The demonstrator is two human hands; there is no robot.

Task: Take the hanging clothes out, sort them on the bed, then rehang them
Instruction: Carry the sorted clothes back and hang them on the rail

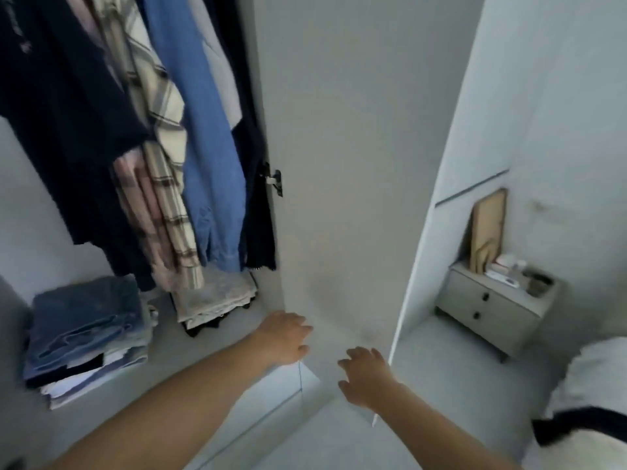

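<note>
Soft, light fabric: the hanging clothes (142, 130) filled the wardrobe's upper left, untouched. Best lifted by their hangers, which were out of view. Left hand (283, 337) and right hand (364, 376), fingers loosely apart, held nothing beside the open door (339, 164).

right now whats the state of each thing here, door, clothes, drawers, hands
wardrobe door: swung open
hanging clothes: on the rail side by side, none taken out
folded stacks: piled on the wardrobe floor under the hanging clothes
bedside drawers: both shut, small items on top
bed: white bedding, no clothes laid on the visible part
left hand: fingers relaxed, empty, near the door's lower edge
right hand: fingers spread, empty
</note>
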